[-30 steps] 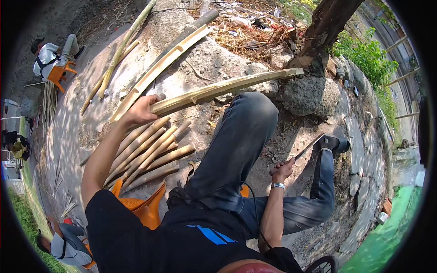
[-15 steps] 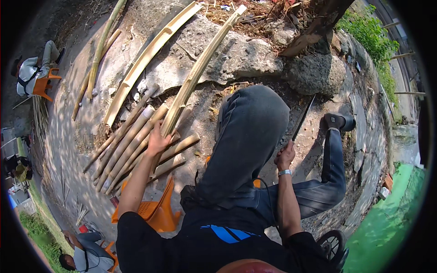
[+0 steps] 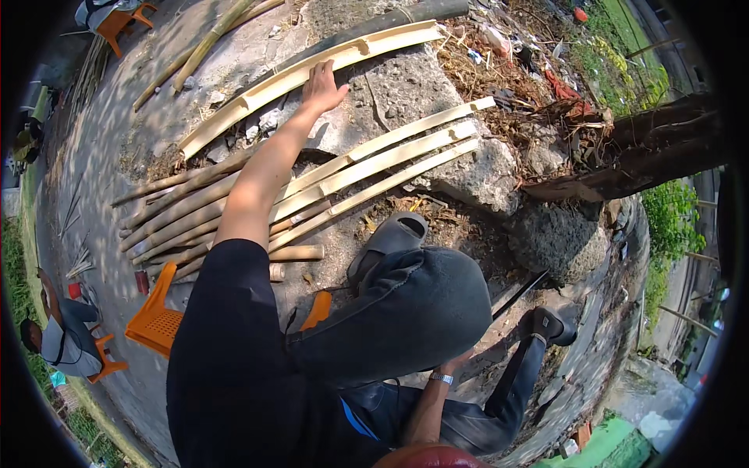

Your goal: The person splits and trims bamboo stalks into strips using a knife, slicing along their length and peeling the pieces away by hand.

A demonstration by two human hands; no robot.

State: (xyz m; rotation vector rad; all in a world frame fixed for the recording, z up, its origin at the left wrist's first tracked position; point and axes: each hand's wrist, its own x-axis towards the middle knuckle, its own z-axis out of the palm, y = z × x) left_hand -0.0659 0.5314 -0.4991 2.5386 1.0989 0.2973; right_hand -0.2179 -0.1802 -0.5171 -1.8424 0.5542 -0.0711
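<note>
My left arm stretches forward, and my left hand (image 3: 322,87) touches a long split bamboo half (image 3: 269,92), pale inside. Its thumb stands apart and its fingers rest on the near edge without wrapping round it. Nearer to me, several split bamboo strips (image 3: 394,154) lie side by side, their lower ends over a pile of whole bamboo poles (image 3: 183,214). My right hand (image 3: 456,362), with a watch at its wrist, is mostly hidden behind my raised knee. It grips a long dark-bladed knife (image 3: 519,296); the handle is out of sight, while the blade slants toward a rock.
A concrete slab (image 3: 402,86) and a rough rock (image 3: 558,242) lie ahead, beside a leaning trunk (image 3: 624,152). An orange plastic chair (image 3: 158,316) is at my left. Another person (image 3: 69,335) sits at the far left. More bamboo poles (image 3: 207,47) lie at the upper left.
My left hand has let go of the split bamboo it held and reached forward to the farther half. The released strips lie on the ground, fanned apart. My view has turned, and my knee hides the right hand.
</note>
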